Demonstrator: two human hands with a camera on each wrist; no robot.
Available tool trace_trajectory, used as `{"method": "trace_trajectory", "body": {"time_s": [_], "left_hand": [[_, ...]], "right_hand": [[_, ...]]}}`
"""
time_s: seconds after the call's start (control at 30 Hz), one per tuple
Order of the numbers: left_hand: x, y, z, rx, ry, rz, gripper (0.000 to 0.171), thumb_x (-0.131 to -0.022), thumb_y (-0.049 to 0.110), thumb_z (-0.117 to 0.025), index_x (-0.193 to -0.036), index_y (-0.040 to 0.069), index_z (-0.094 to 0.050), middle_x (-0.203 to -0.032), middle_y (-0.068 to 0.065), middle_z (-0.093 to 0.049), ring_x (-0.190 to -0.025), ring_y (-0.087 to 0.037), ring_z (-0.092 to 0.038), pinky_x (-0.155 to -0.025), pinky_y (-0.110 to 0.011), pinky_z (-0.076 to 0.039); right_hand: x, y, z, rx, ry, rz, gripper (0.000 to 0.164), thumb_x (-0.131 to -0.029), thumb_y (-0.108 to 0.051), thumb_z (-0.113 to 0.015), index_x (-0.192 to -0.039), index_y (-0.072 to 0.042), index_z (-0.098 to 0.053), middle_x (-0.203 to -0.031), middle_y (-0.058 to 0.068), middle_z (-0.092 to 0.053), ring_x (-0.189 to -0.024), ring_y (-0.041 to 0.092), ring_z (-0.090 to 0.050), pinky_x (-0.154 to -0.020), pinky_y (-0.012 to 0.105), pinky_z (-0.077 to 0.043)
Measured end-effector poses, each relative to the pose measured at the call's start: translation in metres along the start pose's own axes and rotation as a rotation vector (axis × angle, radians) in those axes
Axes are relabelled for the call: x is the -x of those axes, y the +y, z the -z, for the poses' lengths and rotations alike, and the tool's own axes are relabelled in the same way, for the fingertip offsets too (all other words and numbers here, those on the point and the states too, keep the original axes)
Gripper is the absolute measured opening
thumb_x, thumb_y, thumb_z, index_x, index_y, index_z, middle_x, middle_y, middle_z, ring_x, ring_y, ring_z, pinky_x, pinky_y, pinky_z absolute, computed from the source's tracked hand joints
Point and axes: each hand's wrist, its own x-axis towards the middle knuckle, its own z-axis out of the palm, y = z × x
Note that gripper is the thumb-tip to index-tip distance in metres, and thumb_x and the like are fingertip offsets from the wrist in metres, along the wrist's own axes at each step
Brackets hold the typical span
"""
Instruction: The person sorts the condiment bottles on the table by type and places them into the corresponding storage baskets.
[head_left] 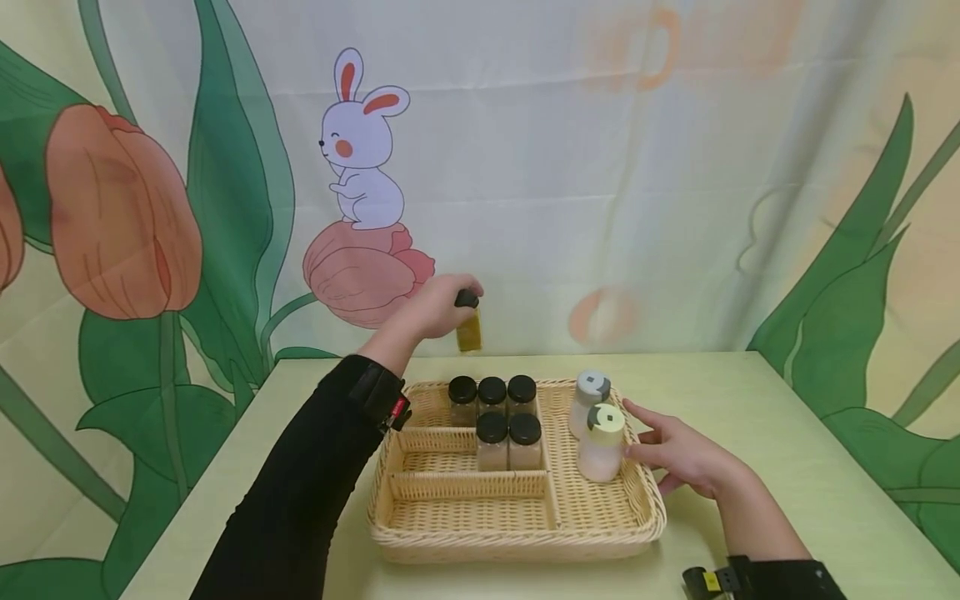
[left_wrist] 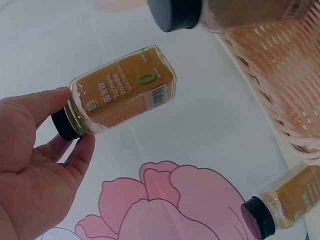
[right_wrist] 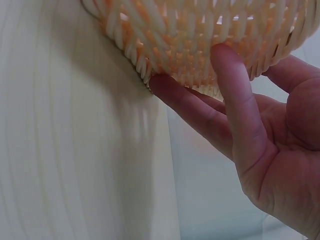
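Observation:
My left hand (head_left: pixel 438 307) holds a glass jar of turmeric powder (left_wrist: pixel 122 90) by its black lid (left_wrist: pixel 65 125), raised above the table behind the wicker basket (head_left: pixel 517 542). Thumb and fingers sit around the lid, label facing the left wrist camera. At the basket's right side, my right hand (head_left: pixel 686 454) touches the woven wall with outstretched, spread fingers (right_wrist: pixel 240 95). Several black-lidded jars (head_left: pixel 492 429) stand in the basket's left compartments. Two shakers, one with a grey lid (head_left: pixel 592 385) and one with a yellow lid (head_left: pixel 605 419), stand in its right compartment.
Another yellow-brown jar (left_wrist: pixel 295 197) with a black lid appears beside the basket in the left wrist view. Thin dividers (head_left: pixel 468 483) split the basket's left part. The pale table (head_left: pixel 780 400) ends at a printed curtain (head_left: pixel 675 208).

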Motion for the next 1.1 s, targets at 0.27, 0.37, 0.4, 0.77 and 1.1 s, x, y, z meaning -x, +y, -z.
{"method": "trace_trajectory", "body": {"time_s": [0.27,0.37,0.4,0.77,1.1], "left_hand": [[0.009,0.006,0.007,0.042,0.044,-0.019,0.033,-0.102,0.016,-0.062,-0.135,0.012,-0.062,-0.132,-0.012,-0.061,-0.115,-0.028,-0.058,-0.094,-0.044,-0.052],[0.013,0.006,0.008,0.043,0.055,-0.029,0.032,-0.102,0.016,-0.063,-0.134,0.014,-0.063,-0.132,-0.011,-0.061,-0.115,-0.028,-0.058,-0.094,-0.044,-0.052],[0.013,0.005,0.009,0.043,0.058,-0.032,0.032,-0.101,0.016,-0.063,-0.134,0.014,-0.063,-0.132,-0.011,-0.061,-0.115,-0.028,-0.058,-0.094,-0.044,-0.052],[0.025,0.009,0.016,0.029,0.083,-0.070,0.032,-0.100,0.016,-0.066,-0.131,0.013,-0.066,-0.131,-0.009,-0.063,-0.118,-0.027,-0.059,-0.098,-0.042,-0.050],[0.035,0.017,0.019,0.046,0.100,-0.143,0.032,-0.099,0.015,-0.068,-0.131,0.012,-0.067,-0.130,-0.007,-0.064,-0.119,-0.024,-0.059,-0.099,-0.039,-0.051]], "right_hand": [[0.000,-0.001,0.000,0.022,0.010,-0.004,0.090,-0.095,-0.017,-0.071,-0.165,-0.015,-0.015,-0.139,0.038,-0.047,-0.097,0.030,-0.070,-0.059,0.049,-0.061],[0.000,0.000,0.000,0.029,0.013,-0.005,0.090,-0.095,-0.018,-0.072,-0.165,-0.015,-0.016,-0.139,0.037,-0.047,-0.097,0.030,-0.069,-0.058,0.048,-0.061],[0.000,0.000,0.000,0.031,0.015,-0.006,0.090,-0.095,-0.018,-0.072,-0.165,-0.016,-0.016,-0.139,0.037,-0.047,-0.097,0.030,-0.069,-0.058,0.048,-0.061],[0.000,0.001,-0.001,0.018,0.016,-0.012,0.090,-0.094,-0.017,-0.071,-0.165,-0.016,-0.016,-0.139,0.037,-0.048,-0.098,0.031,-0.069,-0.059,0.049,-0.061],[-0.001,0.001,0.000,0.021,0.015,-0.010,0.090,-0.094,-0.017,-0.072,-0.165,-0.016,-0.017,-0.139,0.036,-0.047,-0.098,0.030,-0.069,-0.058,0.048,-0.061]]}}
